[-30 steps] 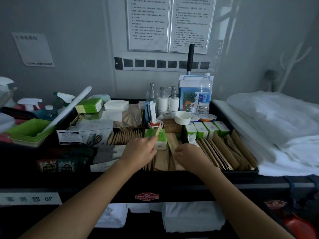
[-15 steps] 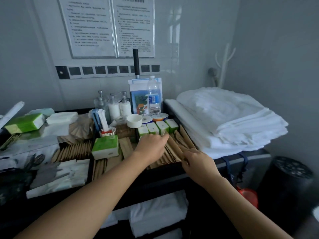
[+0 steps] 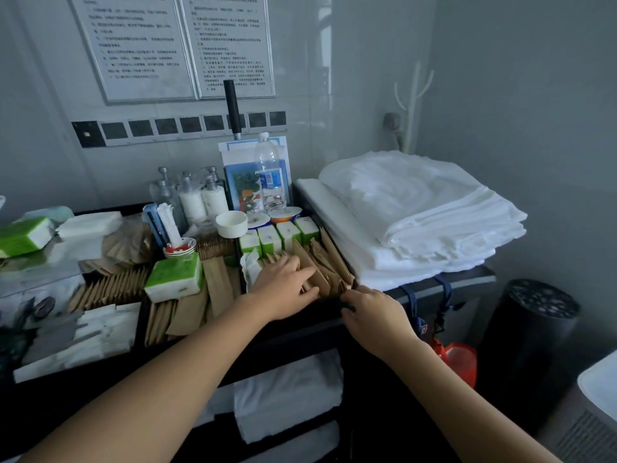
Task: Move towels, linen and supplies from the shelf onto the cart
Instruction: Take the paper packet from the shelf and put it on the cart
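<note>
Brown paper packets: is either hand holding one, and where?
Left hand presses flat on the brown packets, no grip. Right hand curls at their near ends; whether it pinches one cannot be told.

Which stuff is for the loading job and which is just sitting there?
For the job: brown paper packets, left hand on them, right hand at their end, folded white linen, green tissue pack.
Just lying about: water bottle, black bin, wall notices.
</note>
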`<state>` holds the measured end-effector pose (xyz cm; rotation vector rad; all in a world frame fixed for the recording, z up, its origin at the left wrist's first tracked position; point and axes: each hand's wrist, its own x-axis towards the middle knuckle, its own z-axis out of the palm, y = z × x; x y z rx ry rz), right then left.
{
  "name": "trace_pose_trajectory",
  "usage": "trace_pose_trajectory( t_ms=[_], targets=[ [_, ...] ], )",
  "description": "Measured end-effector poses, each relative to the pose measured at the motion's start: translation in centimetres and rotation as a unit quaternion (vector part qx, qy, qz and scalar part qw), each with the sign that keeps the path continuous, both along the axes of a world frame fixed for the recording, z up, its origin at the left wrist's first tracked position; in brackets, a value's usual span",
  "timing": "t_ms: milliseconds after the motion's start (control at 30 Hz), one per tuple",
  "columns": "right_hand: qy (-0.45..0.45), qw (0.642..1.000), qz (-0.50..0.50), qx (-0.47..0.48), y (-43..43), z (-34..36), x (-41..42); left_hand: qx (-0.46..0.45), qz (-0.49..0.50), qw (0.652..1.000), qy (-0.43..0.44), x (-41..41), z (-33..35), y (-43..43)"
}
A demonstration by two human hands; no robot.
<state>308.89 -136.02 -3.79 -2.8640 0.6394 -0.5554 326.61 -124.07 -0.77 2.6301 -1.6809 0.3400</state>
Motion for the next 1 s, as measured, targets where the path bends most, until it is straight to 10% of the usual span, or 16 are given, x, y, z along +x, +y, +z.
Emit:
trace_pose_trajectory(
  t_ms=[633,1000],
  targets=[
    [-0.023,0.997,0.079,0.005,7.4,-4.0,-0.8,-0.127,0.096,0.987,-0.028,-8.0,-6.1,13.7],
    [0.031,0.995,-0.086,-0.03,14.5,-11.4,-10.5,-0.084,-0.007,0.996,0.01,-11.6,-13.4,16.6]
  ],
)
